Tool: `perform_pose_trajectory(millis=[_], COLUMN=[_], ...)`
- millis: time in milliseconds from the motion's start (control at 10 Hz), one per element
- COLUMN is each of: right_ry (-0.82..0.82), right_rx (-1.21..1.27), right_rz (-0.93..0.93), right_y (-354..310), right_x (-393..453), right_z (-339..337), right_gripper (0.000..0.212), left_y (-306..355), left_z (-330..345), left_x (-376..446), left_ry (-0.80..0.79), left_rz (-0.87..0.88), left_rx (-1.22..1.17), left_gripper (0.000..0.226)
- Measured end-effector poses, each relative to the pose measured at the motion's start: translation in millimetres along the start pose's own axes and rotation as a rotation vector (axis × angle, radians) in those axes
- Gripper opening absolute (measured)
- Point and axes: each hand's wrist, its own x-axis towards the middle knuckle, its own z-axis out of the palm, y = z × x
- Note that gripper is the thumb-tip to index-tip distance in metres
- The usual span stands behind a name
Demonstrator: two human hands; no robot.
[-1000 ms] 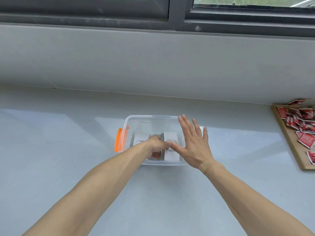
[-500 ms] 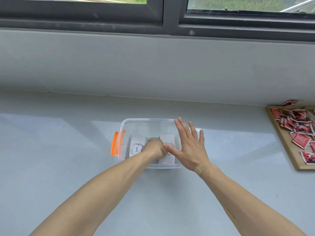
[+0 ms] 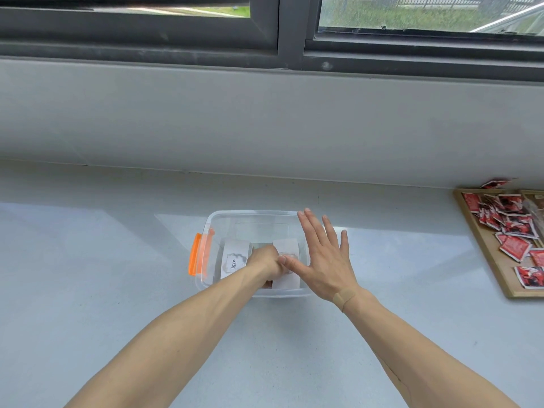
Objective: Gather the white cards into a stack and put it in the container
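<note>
My left hand [image 3: 265, 262] reaches down into the clear plastic box [image 3: 250, 214], curled over the white cards [image 3: 232, 260] lying inside it; whether my fingers actually grip a card I cannot tell, since the hand hides them. One card on the left shows the word "love", another card [image 3: 287, 279] lies just to the right of my knuckles. My right hand [image 3: 323, 260] is spread flat, fingers apart, over the box's right side, its thumb touching my left hand. The box has an orange latch [image 3: 195, 259] on its left end and sits on the pale counter [image 3: 88, 290]. Red packets [image 3: 512, 231] lie on a wooden tray [image 3: 485, 254] far right.
</note>
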Motion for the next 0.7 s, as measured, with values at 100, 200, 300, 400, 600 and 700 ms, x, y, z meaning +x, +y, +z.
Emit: perform_pose_trajectory(millis=[100, 200, 300, 400, 600, 700], right_ry=[-0.002, -0.007, -0.014, -0.035, -0.079, -0.091], right_rx=[-0.008, -0.029, -0.049, -0.096, -0.177, -0.191], right_rz=[-0.005, -0.006, -0.002, 0.004, 0.000, -0.002], right_y=[0.4, 0.8, 0.7, 0.6, -4.2, -6.6], right_x=[0.0, 0.0, 0.6, 0.1, -0.7, -1.5], right_z=[-0.1, -1.1, -1.2, -3.1, -13.3, -20.2], right_gripper=[0.088, 0.088, 0.088, 0.085, 0.078, 0.075], left_y=[0.5, 2.0, 3.2, 5.4, 5.1, 2.3], left_z=[0.5, 1.6, -0.8, -6.3, -11.0, -16.4], left_x=[0.0, -0.5, -3.8, -8.7, -19.9, -30.3], left_ry=[0.007, -0.001, -0.005, -0.022, 0.002, 0.061], left_rz=[0.022, 0.023, -0.002, -0.017, -0.025, 0.001], left_rx=[0.023, 0.001, -0.011, 0.001, 0.052, 0.059], left_gripper=[0.028, 0.029, 0.029, 0.026, 0.039, 0.037])
